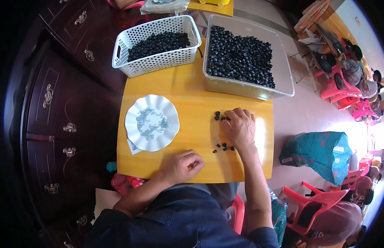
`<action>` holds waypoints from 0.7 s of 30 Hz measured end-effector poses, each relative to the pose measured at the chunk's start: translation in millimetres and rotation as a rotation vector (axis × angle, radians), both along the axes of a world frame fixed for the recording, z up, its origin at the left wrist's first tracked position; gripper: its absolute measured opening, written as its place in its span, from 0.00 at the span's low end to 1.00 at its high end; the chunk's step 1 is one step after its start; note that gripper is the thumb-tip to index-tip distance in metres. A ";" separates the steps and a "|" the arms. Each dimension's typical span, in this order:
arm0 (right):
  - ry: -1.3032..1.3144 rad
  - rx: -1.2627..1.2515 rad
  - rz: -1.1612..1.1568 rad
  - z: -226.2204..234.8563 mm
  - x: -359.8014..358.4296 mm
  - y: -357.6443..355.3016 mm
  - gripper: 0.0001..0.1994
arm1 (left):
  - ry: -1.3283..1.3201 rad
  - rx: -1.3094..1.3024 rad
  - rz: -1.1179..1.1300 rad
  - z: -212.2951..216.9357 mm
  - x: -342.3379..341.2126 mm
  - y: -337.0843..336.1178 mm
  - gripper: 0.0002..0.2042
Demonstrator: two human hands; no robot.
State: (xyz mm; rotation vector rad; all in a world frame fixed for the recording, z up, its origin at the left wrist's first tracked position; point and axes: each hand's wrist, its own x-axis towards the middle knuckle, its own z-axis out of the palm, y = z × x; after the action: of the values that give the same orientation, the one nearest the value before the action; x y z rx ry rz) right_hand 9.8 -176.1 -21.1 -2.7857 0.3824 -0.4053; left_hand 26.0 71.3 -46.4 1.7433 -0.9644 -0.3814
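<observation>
My left hand (pixel 184 166) is closed in a pinch near the table's front edge. A tiny thin piece (pixel 202 163) sticks out from its fingertips, too small to name. Palm down, my right hand (pixel 241 128) has its fingers bent onto the tabletop beside a few small black ring-shaped parts (pixel 217 113). What those fingers hold, if anything, is hidden. Closer to me lie several more small black parts (pixel 225 145) and some tiny clear pieces (pixel 217 139). To the left, a white wavy-rimmed plate (pixel 172 132) bears many small clear pieces (pixel 147 131).
At the back of the yellow table (pixel 192 103) stand a white perforated basket (pixel 159 62) and a clear plastic bin (pixel 237 90), both with black parts. Dark drawers (pixel 55 103) line the left side. Rightward are a teal bag (pixel 316 153), pink chairs (pixel 312 202) and other people.
</observation>
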 end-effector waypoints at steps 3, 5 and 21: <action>0.035 -0.038 0.014 -3.3 3.3 0.4 0.09 | 0.009 -0.003 0.008 3.3 0.4 -0.9 0.04; 0.113 -0.093 0.018 -4.8 5.4 -1.1 0.08 | 0.014 -0.007 0.007 -0.3 1.5 -1.9 0.04; -0.287 0.854 -0.076 -2.8 -92.1 50.0 0.04 | 0.177 -0.057 -0.056 10.3 -8.7 -5.8 0.04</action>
State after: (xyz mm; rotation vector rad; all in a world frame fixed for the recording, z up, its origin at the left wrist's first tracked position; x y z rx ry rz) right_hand -82.3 -126.1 -23.9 -1.8614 0.4570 -0.5014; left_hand 17.3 65.5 -36.0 1.6043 -0.8894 -0.5304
